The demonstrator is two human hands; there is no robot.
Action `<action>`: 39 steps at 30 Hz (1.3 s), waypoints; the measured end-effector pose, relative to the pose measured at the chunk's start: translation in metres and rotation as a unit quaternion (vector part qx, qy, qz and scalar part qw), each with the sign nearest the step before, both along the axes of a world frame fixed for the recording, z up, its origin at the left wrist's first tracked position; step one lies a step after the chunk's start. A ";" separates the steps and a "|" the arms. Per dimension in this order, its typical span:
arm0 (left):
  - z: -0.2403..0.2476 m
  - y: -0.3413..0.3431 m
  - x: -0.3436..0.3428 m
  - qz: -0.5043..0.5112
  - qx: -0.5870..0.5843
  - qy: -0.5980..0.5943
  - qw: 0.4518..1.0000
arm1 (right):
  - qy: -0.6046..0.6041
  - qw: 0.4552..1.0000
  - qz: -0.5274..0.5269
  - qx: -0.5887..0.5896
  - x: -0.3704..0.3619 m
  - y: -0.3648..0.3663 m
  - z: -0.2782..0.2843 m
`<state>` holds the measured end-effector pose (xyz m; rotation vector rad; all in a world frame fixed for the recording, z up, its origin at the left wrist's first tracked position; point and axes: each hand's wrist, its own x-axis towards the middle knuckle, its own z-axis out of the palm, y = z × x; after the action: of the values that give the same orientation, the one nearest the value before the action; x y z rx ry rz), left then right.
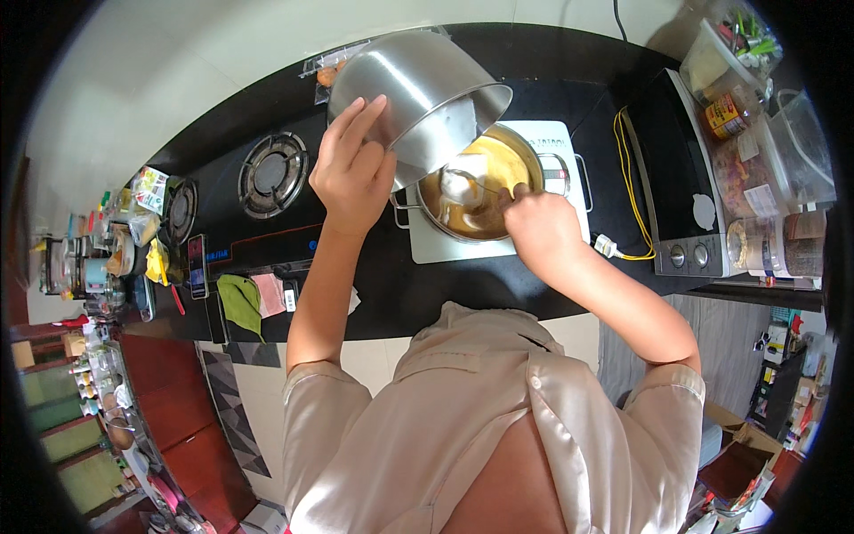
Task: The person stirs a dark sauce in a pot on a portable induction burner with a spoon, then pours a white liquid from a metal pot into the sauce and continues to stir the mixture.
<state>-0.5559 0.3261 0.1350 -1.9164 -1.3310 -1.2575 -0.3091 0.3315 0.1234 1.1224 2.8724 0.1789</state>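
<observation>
From my end, the bench point(391, 298) runs wide and dark. The steel pot point(409, 80) hangs tilted at the far side, its mouth toward the right and near. Just nearer, a white cooker point(431, 251) carries the pan point(539, 165). I see the left hand point(356, 169) clamped on the pot's left side; the right hand point(538, 222) has fingers together over the pan, seemingly on a thin stem point(487, 187). I judge the pouring partly done: white liquid point(458, 185) lies unblended in yellow mix point(511, 165), and pale residue coats the pot's inside.
</observation>
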 end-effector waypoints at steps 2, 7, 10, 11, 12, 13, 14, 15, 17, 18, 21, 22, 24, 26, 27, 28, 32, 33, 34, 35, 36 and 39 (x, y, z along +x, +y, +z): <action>-0.001 0.001 -0.001 -0.006 0.011 -0.006 1.000 | 0.011 1.000 -0.014 0.020 0.002 0.002 0.007; 0.000 0.002 -0.002 -0.001 0.004 -0.017 1.000 | -0.028 0.999 -0.043 0.003 0.011 0.009 0.020; -0.002 0.002 -0.003 0.000 0.004 -0.024 1.000 | -0.017 0.998 -0.063 -0.016 0.030 0.017 0.027; -0.003 0.002 -0.004 0.002 0.007 -0.025 1.000 | 0.011 0.998 -0.057 -0.007 0.040 0.019 0.025; -0.002 0.003 -0.004 0.003 0.008 -0.026 1.000 | 0.071 0.996 -0.051 0.014 0.047 0.017 0.024; -0.002 0.003 -0.003 -0.002 0.009 -0.026 1.000 | 0.071 0.996 -0.047 0.013 0.051 0.014 0.024; -0.002 0.004 -0.003 -0.007 0.009 -0.027 1.000 | 0.123 0.990 -0.070 0.004 0.053 0.009 0.025; -0.003 0.005 -0.003 -0.003 0.009 -0.027 1.000 | 0.175 0.980 -0.092 -0.006 0.056 0.008 0.025; -0.002 0.012 0.000 -0.015 0.027 -0.017 0.999 | 0.174 0.978 -0.112 -0.012 0.066 0.009 0.006; -0.002 0.013 0.000 -0.019 0.026 -0.017 0.999 | 0.192 0.973 -0.122 -0.023 0.070 0.011 -0.005; 0.000 0.015 0.002 -0.006 0.010 -0.008 1.000 | 0.222 0.965 -0.134 -0.036 0.073 0.015 -0.011; 0.001 0.018 0.003 -0.003 0.012 -0.011 1.000 | 0.232 0.962 -0.137 -0.044 0.072 0.013 -0.012; 0.003 0.020 0.003 -0.001 0.011 -0.010 1.000 | 0.235 0.961 -0.135 -0.045 0.071 0.012 -0.011; 0.005 0.023 0.003 0.004 0.003 -0.007 1.000 | 0.238 0.962 -0.131 -0.041 0.070 0.017 -0.009; 0.006 0.025 0.005 0.003 0.003 -0.005 1.000 | 0.264 0.955 -0.136 -0.027 0.069 0.020 -0.008; 0.007 0.027 0.007 0.007 0.002 0.001 1.000 | 0.290 0.946 -0.142 -0.013 0.067 0.023 -0.008; 0.010 0.034 0.006 0.019 0.024 0.032 0.999 | 0.331 0.933 -0.136 0.020 0.044 0.040 -0.013; 0.010 0.035 0.008 0.014 0.023 0.033 0.999 | 0.339 0.932 -0.128 0.025 0.034 0.047 -0.012; 0.010 0.036 0.008 0.020 0.015 0.032 0.999 | 0.340 0.933 -0.118 0.031 0.022 0.055 -0.013; 0.012 0.037 0.010 0.024 0.009 0.032 0.999 | 0.349 0.930 -0.105 0.042 0.012 0.066 -0.020; 0.013 0.037 0.012 0.021 0.008 0.035 0.999 | 0.347 0.931 -0.097 0.050 0.000 0.075 -0.023; 0.017 0.037 0.016 0.020 -0.001 0.045 0.999 | 0.364 0.925 -0.079 0.079 -0.028 0.099 -0.039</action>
<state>-0.5397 0.3633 0.1518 -1.9148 -1.3198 -1.1372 -0.3366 0.4300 0.0846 1.7610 3.4031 -0.0288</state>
